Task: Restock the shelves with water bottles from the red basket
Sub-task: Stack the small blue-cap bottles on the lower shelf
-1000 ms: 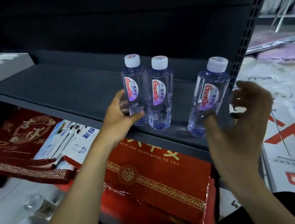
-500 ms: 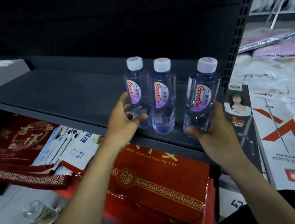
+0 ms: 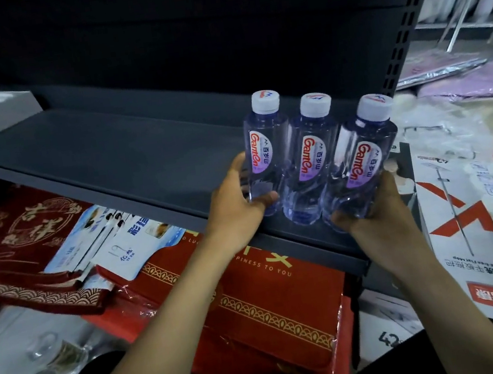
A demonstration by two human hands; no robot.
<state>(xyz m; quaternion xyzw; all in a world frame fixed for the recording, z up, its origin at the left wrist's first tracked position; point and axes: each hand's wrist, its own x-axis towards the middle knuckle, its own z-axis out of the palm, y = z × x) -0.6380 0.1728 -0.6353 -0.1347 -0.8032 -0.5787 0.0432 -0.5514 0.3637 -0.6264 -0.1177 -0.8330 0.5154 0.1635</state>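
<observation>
Three clear plastic water bottles with white caps point(image 3: 314, 158) stand bunched at the front right corner of the dark grey metal shelf point(image 3: 115, 161); our left hand point(image 3: 239, 210) grips the leftmost, our right hand point(image 3: 376, 216) the rightmost. We judge they need squaring upright, labels forward, clear of the front edge.

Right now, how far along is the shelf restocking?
Early. Three water bottles stand at the shelf's right end. The left hand grips the left bottle; the right hand grips the right bottle, closing the row. Most of the shelf remains bare.
</observation>
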